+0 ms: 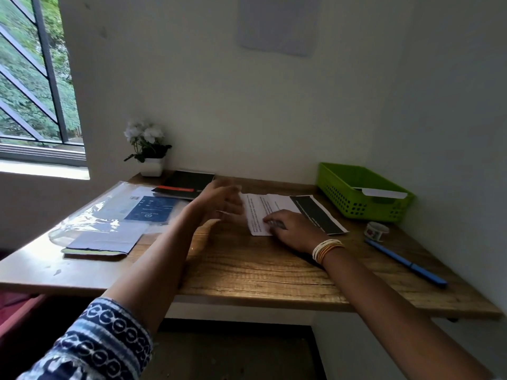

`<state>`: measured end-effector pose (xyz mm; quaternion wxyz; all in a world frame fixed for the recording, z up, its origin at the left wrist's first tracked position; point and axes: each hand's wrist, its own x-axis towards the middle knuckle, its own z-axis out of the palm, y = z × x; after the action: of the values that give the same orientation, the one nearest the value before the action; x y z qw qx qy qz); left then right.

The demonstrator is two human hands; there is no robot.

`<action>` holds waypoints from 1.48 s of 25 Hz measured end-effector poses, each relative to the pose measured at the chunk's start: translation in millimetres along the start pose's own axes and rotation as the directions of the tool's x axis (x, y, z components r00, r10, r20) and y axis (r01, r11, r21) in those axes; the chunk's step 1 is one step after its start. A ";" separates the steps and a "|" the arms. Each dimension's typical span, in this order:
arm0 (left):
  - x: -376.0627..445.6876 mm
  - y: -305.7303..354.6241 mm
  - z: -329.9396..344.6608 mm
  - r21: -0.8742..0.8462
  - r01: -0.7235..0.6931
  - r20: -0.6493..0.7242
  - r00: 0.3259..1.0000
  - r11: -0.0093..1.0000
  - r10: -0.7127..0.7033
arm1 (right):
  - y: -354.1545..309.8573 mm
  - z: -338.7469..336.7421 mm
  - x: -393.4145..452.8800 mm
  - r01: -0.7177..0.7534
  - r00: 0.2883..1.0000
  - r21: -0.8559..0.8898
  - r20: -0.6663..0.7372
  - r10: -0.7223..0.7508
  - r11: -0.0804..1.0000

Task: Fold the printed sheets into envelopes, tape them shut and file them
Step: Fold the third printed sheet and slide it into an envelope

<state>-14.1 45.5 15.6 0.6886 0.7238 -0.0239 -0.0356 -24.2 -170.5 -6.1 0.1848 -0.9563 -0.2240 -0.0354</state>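
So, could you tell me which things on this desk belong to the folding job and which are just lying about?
For the job:
- printed sheet, pressed by the right hand
- tape roll
- green basket with a folded paper in it
- left hand, blurred beside the sheet

Lying about:
- flower pot
- blue pen
- black notebook
- plastic sleeve

Printed sheet under the right hand, green basket and tape roll off to its right

The printed sheet (263, 212), white with lines of text and a black band along its right part, lies partly folded on the desk, its near edge beneath the right hand's (295, 229) fingers and its left edge just beside the blurred left hand (222, 200). Beyond and right of the right hand stands a green perforated basket (343, 193) holding a white folded paper (384, 192). A tape roll (376, 230) lies right of the wrist.
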 end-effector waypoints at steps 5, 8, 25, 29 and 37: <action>3.1 -5.4 21.6 0.163 -0.085 0.085 0.994 0.983 0.072 | 1.6 0.8 2.7 -0.060 0.992 0.183 -0.097 0.079 0.981; 2.0 -4.9 27.9 0.312 -0.104 0.131 0.989 0.944 0.065 | -0.2 -0.6 5.8 -0.138 0.953 0.363 -0.205 0.224 0.922; 12.2 -15.0 35.1 0.355 -0.061 -0.046 0.996 0.933 0.082 | 11.5 1.5 12.3 -0.144 0.938 0.845 -0.049 0.343 0.516; 14.1 -16.5 34.2 0.365 -0.070 -0.116 0.986 0.928 0.121 | 5.2 2.0 6.3 -0.110 0.921 0.434 -0.293 0.255 0.894; 9.0 -13.3 35.2 0.177 -0.179 -0.135 0.970 0.968 0.204 | -3.2 -2.7 0.3 -0.057 0.985 0.416 -0.127 0.120 0.907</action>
<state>-8.3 10.4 0.4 0.6271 0.7726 -0.0442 0.0888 -25.3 -168.7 -2.5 0.3993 -0.8998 -0.1682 -0.0506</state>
